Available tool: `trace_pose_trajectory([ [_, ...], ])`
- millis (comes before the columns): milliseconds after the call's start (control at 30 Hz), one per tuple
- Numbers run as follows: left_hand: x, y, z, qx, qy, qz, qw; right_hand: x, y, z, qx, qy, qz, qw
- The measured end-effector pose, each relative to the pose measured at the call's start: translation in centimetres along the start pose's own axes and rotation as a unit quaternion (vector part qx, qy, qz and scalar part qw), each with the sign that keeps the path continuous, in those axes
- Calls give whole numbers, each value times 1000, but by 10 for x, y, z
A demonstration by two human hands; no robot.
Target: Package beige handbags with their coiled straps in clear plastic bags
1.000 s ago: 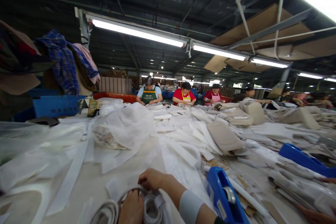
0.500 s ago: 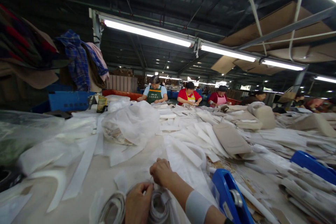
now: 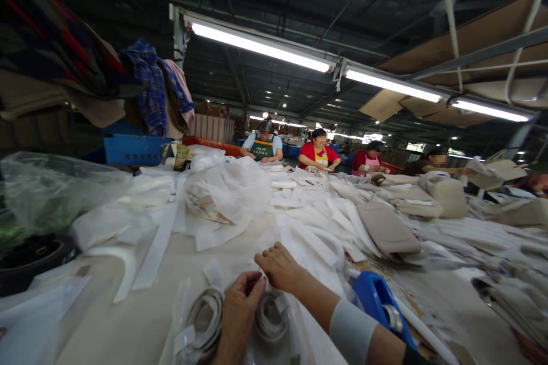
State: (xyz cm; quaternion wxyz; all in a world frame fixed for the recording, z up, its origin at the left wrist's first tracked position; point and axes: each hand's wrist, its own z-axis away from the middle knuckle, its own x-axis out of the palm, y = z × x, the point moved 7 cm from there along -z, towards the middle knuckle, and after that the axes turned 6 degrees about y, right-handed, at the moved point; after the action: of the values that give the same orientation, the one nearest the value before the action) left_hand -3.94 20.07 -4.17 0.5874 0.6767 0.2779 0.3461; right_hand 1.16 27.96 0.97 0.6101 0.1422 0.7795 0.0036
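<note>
My left hand (image 3: 237,311) rests on a clear plastic bag (image 3: 192,328) holding coils of grey-white strap (image 3: 269,319) at the table's near edge. Its fingers are closed, with the thumb and forefinger pinched near the bag's top. My right hand (image 3: 280,267) reaches in from the right with a grey sleeve cuff on the forearm. Its fingers curl down and meet the left fingertips over the bag. What the fingers pinch is too small to name.
A blue tape dispenser (image 3: 381,305) stands right of my forearm. White fabric strips and pieces (image 3: 317,222) and beige pads (image 3: 387,228) cover the long table. A crumpled white bag (image 3: 226,191) lies ahead. Several people (image 3: 319,155) work at the far side.
The view has swung left and down a little. My right hand has moved forward and my left hand has come up to meet it above the coils.
</note>
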Motion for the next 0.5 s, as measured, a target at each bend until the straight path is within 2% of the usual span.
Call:
trace_pose_trajectory([
  [200,-2,8,6,-34,7,97,995,-8,-4,4,38,-30,-47,998],
  [333,-4,5,8,-55,27,135,989,-18,5,3,112,-39,-129,985],
  [433,-3,2,9,-60,37,136,988,-21,21,1,203,-45,-240,948],
  [500,-2,0,9,-64,32,141,987,-16,31,2,265,-59,-337,901],
])
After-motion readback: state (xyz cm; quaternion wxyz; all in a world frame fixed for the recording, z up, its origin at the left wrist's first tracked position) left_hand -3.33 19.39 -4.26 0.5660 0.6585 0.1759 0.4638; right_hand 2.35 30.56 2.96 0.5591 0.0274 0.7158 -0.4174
